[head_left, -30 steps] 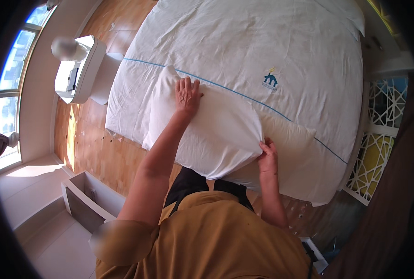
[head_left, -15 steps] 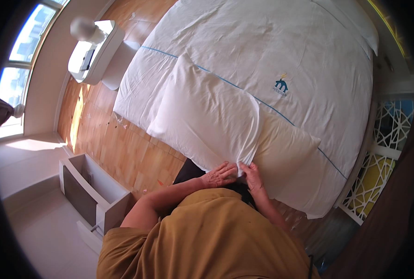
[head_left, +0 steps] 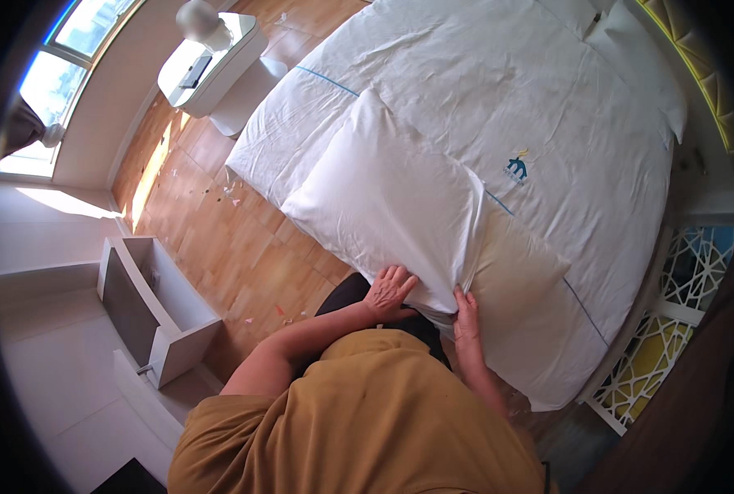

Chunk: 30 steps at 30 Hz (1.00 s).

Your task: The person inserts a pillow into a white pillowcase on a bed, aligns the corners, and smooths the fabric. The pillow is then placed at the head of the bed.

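Observation:
A white pillowcase (head_left: 383,189) covers the left part of a cream pillow (head_left: 515,255) lying near the bed's close edge. The pillow's right part sticks out bare from the case's loose opening. My left hand (head_left: 390,292) rests on the case's near edge, fingers stretched and apart, thumb spread away. At the opening's near corner, my right hand (head_left: 467,321) pinches the hem of the pillowcase between thumb and fingers. Under both lies a white duvet (head_left: 433,82) with a blue stripe and a small emblem.
More white pillows (head_left: 635,74) lie at the far right. A white table (head_left: 210,74) with a flat dark object stands far left, above wooden flooring (head_left: 194,222) with scraps on it. An open-topped white cabinet (head_left: 161,309) is at left. A white lattice panel (head_left: 655,354) stands right.
My hands have moved apart, the right one a little to the right along the hem. My left hand's fingers have spread on the case. The whole view has shifted slightly.

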### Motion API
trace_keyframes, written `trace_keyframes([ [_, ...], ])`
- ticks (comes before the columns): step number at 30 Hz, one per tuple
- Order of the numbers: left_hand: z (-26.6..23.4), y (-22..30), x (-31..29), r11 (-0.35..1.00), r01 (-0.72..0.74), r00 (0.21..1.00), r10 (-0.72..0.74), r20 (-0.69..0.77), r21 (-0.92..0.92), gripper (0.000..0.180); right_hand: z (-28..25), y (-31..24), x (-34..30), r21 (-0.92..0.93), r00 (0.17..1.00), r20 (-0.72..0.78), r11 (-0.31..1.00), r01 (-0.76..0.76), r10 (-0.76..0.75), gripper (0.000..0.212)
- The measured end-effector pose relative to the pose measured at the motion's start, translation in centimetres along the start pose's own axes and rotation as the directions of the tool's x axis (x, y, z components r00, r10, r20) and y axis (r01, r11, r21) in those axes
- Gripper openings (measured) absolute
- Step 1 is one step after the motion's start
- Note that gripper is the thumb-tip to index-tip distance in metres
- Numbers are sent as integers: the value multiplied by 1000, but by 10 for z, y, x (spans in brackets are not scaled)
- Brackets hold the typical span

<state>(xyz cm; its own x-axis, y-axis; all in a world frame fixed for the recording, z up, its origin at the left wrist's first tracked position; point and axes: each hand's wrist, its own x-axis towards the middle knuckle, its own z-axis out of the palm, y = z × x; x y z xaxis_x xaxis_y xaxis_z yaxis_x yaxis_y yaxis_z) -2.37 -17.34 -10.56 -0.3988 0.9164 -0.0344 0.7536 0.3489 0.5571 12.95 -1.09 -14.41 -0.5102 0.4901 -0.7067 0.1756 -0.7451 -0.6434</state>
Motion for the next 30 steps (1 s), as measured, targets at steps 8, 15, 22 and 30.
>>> trace_keyframes([
  [8, 25, -1, 7, 997, -31, 984, 43, -171, 71, 51, 29, 32, -25, 24, 986, 165, 999, -41, 36, 27],
  [15, 39, 3, -7, 992, 54, 961, -22, -275, 110, 24, 29, 12, -20, -10, 976, 170, 991, -137, 137, 19],
  [22, 94, -14, -37, 778, 625, 674, -580, -457, -65, 20, 27, -18, 7, -72, 933, 253, 966, -246, 257, 14],
  [30, 152, 81, -11, 879, 478, 795, -435, -422, -7, 33, -24, -81, 67, -34, 898, 314, 949, -314, 308, 26],
])
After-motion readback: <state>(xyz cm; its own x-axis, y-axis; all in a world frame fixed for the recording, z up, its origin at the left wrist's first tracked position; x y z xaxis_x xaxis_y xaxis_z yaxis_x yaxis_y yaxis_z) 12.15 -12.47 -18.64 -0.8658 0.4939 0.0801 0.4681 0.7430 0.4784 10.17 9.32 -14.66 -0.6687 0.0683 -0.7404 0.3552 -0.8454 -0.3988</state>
